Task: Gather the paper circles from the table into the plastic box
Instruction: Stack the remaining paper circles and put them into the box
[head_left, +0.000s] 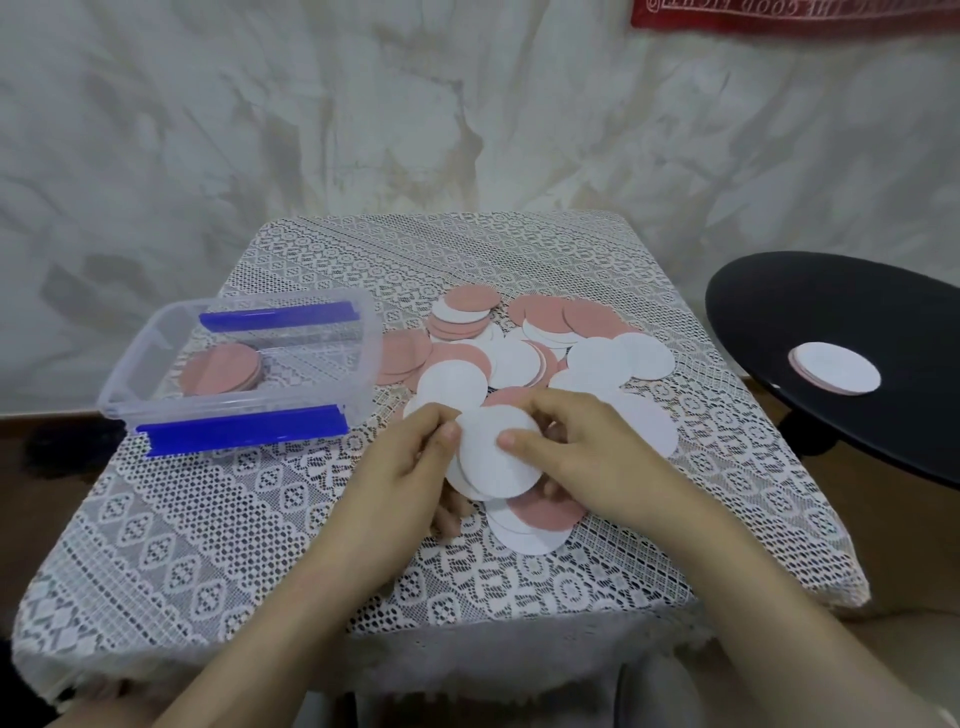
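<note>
Both hands meet in the middle of the frame, forearms reaching in from the bottom edge. Left hand (410, 467) and right hand (582, 447) together pinch a small stack of white paper circles (493, 457), each thumb pressed on the top circle from its own side and the fingers curled underneath. The stack is held just above the near part of the table (208, 545), which is covered by a white lace cloth.

Beyond the hands, towards the centre right of the table, loose paper circles (519, 358) lie scattered and overlapping, some pink side up, some white. A few more circles (540, 514) rest on the cloth just below the hands.

At the left edge of the table sits a clear plastic box (130, 379), open, with a blue clip (244, 428) on its near side and another blue clip (280, 314) on its far side. Inside it lies a short pile of pink circles (221, 366).

At the right of the frame, beside the table, is a black round surface (857, 312) carrying a separate little pile of circles (836, 368), white on top.

Creased white fabric (363, 104) hangs behind the table, and a red banner (795, 15) crosses the upper right corner.
</note>
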